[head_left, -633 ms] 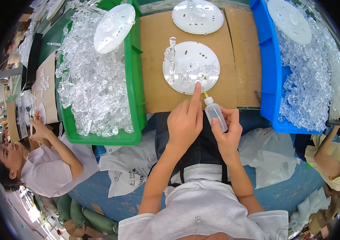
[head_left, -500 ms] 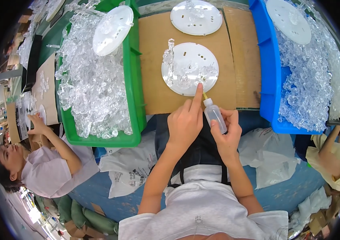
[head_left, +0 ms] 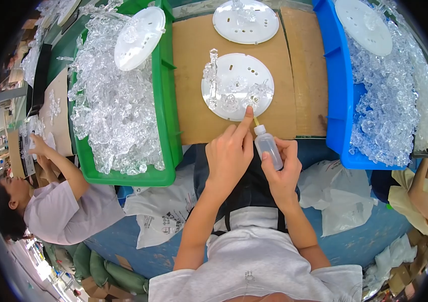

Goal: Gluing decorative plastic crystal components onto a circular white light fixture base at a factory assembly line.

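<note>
1. Closest to you, just below your grip, a dark apron (head_left: 246, 189) covers your lap, and a white plastic bag (head_left: 166, 214) with dark print sits down to the left of your left forearm, its lettering too small to make out.
2. Another white bag (head_left: 335, 194), plain and crumpled, lies just right of your right wrist on the blue table edge (head_left: 324, 241).
3. Your right hand (head_left: 282, 168) is clamped around a small clear squeeze bottle (head_left: 268, 147), fingers wrapped on its body, its thin yellowish nozzle tilted up and left.
4. Your left hand (head_left: 230, 153) sits just beside the bottle, fingers curled in with nothing gripped, index finger stretched forward to the near rim of the disc.
5. Right past both fingertips lies the white round disc (head_left: 237, 86) with small slots, flat on the brown cardboard sheet (head_left: 193, 75); the nozzle tip points at its near edge by your fingertip.
6. Clear crystal-like pieces (head_left: 231, 98) stand on that disc, one tall piece upright at its left edge.
7. Left of your grip, a green bin (head_left: 166, 121) is heaped with clear plastic parts, a white disc (head_left: 139, 38) tilted on top.
8. Right of your grip, a blue bin (head_left: 337, 100) holds more clear parts, with a white disc (head_left: 363, 26) resting on them.
9. Farthest ahead, a second white disc (head_left: 245, 21) lies at the cardboard's far end, clear pieces on it.
10. Far left, another person (head_left: 47, 201) in a pale top reaches out over a side table; a yellow sleeve (head_left: 418, 199) shows at the far right.
</note>
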The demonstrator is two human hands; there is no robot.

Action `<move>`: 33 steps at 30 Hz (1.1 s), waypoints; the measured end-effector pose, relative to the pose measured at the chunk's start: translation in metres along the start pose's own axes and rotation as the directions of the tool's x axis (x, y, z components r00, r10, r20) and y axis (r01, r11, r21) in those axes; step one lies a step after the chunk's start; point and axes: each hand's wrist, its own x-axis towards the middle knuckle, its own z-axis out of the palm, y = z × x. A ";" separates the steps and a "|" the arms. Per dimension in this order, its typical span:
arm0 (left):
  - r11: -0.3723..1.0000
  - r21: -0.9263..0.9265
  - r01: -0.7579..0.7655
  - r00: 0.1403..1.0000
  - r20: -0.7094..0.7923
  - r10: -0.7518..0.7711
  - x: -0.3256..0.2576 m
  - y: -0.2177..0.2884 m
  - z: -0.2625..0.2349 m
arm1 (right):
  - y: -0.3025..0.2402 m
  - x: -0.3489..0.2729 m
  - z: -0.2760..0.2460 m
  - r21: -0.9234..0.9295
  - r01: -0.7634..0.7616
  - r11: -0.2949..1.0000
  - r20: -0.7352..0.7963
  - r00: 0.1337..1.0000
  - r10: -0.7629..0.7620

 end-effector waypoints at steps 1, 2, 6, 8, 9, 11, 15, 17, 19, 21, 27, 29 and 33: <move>1.000 -0.002 0.016 1.000 0.000 -0.016 0.000 0.001 0.000 | -0.002 -0.001 0.001 0.006 -0.005 1.000 0.010 1.000 0.005; 1.000 -0.002 0.014 1.000 -0.002 -0.014 0.000 0.000 0.000 | -0.003 -0.002 0.002 0.011 -0.011 1.000 0.019 1.000 0.011; 1.000 -0.016 0.009 1.000 -0.011 -0.009 0.001 0.000 0.000 | 0.000 -0.003 0.004 0.019 -0.018 1.000 0.027 0.999 0.018; 1.000 -0.020 0.007 1.000 -0.008 -0.007 0.001 0.000 0.001 | 0.001 -0.002 0.005 0.039 -0.004 0.999 0.001 1.000 0.004; 1.000 -0.019 0.001 1.000 -0.021 -0.002 0.001 0.001 0.001 | 0.000 -0.002 0.006 0.039 -0.003 0.999 0.001 1.000 0.003; 1.000 -0.019 -0.005 0.999 -0.034 0.005 0.001 0.001 0.001 | -0.002 -0.002 0.006 0.034 -0.041 0.999 0.016 0.999 0.041; 1.000 -0.019 0.000 1.000 -0.022 -0.001 0.000 0.001 -0.001 | -0.002 -0.002 0.004 0.047 -0.042 0.998 0.031 0.999 0.040; 0.999 -0.034 -0.019 0.999 -0.045 0.018 -0.001 -0.001 -0.001 | -0.001 -0.001 0.002 0.138 -0.094 0.986 0.054 0.995 0.087; 0.986 -0.159 -0.056 0.986 -0.167 0.029 -0.007 -0.009 -0.002 | 0.000 -0.004 -0.004 0.178 -0.110 0.978 0.067 0.993 0.100; 0.980 -0.200 0.006 0.975 -0.216 -0.050 -0.009 -0.012 -0.006 | 0.000 -0.004 -0.005 0.218 -0.133 0.967 0.079 0.990 0.118; 0.913 -0.368 0.174 0.935 -0.229 -0.270 0.003 -0.019 -0.015 | -0.005 0.007 0.000 0.176 -0.038 0.984 0.121 0.992 0.017; 0.916 -0.357 0.183 0.939 -0.213 -0.271 0.011 -0.016 -0.017 | -0.008 0.011 0.000 0.114 -0.051 0.992 0.164 0.986 0.031; 0.939 -0.283 0.196 0.954 -0.168 -0.250 0.018 -0.016 -0.018 | -0.013 0.021 0.000 0.064 -0.047 0.997 0.158 0.987 0.037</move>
